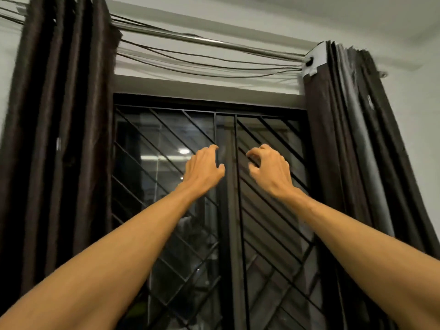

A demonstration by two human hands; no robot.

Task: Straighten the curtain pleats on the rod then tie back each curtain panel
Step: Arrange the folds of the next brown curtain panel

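- The left hand (204,166) is up in front of the window (152,144). It is half open, with bent fingers and the thumb sticking out. It holds nothing.
- The right hand (269,167) is up just beside it. Its fingers are curled in like a claw. It holds nothing too.
- There is a small gap between the two hands, over the dark middle bar (229,234) of the window.
- The left curtain (59,115) hangs bunched at the far left, well apart from the left hand. Its inner edge runs down the window's left side.
- The right curtain (352,139) hangs bunched at the far right, with a pale fold showing.
- The rod (202,40) runs across the top, high above both hands. Its middle part is bare.
- Thin dark wires (202,59) sag just under the rod.
- A white bracket (314,59) sits at the right curtain's top.
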